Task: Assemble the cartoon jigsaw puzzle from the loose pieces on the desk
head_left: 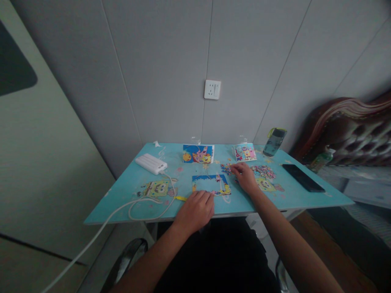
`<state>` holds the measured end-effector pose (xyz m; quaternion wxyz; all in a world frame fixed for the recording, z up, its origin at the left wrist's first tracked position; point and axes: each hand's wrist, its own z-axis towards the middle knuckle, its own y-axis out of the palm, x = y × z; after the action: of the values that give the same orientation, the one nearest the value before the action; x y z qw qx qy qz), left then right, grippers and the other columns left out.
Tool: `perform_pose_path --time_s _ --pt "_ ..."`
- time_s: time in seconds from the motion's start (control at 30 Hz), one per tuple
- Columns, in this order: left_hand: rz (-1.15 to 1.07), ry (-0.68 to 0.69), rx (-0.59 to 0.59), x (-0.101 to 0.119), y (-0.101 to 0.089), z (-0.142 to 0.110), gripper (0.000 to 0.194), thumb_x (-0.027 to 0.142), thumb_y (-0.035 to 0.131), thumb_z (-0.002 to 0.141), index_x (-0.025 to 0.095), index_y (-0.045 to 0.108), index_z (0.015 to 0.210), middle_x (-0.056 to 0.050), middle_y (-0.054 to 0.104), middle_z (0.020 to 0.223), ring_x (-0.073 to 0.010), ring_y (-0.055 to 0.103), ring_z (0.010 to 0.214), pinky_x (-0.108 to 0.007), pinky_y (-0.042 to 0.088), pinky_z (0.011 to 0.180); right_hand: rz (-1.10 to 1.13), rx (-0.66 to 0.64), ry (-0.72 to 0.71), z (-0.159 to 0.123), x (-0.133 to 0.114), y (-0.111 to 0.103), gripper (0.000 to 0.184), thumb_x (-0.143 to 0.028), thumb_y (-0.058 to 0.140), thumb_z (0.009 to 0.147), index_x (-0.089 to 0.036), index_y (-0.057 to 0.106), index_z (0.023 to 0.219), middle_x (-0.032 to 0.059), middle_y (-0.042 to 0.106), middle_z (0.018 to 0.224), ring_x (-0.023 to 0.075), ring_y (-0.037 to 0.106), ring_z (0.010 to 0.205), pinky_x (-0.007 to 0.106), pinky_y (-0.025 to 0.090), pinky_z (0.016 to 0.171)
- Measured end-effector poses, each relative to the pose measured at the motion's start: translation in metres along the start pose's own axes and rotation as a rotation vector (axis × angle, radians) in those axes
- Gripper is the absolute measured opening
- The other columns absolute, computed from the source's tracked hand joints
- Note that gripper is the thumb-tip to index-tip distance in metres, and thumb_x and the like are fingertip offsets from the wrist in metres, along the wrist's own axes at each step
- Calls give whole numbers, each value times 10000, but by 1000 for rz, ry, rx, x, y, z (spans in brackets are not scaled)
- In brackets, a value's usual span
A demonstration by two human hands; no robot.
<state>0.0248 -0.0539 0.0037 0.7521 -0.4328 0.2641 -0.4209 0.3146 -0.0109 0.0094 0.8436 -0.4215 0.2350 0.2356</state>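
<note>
A partly assembled jigsaw puzzle [204,178] lies near the table's front edge, its cartoon border joined around a bare middle. My left hand [197,207] rests at its lower edge, fingers curled and pressed together; whatever is under them is hidden. Beyond the puzzle's right side, my right hand [243,176] reaches over small loose puzzle pieces [226,168] with bent fingers closed at the tips. Too little shows to make out what they grip. More colourful pieces [264,171] lie heaped to the right of this hand. A yellow strip [181,198] pokes out left of my left hand.
Two cartoon picture cards, one larger [198,154] and one smaller [245,152], stand at the back. A white power bank [151,163] trails a cable [143,200] across the left side. On the right are a water bottle [274,142] and a black phone [302,178].
</note>
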Motion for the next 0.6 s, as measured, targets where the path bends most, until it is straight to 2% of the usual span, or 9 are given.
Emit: perform_pose_path --time_s 0.6 --pt "18 5 -31 0 -1 1 302 208 459 994 124 595 1251 -122 670 1089 -273 618 1053 -450 517 947 71 -4 -74 -1 -4 1 308 -408 604 939 -203 771 1099 97 661 1065 232 664 954 379 536 896"
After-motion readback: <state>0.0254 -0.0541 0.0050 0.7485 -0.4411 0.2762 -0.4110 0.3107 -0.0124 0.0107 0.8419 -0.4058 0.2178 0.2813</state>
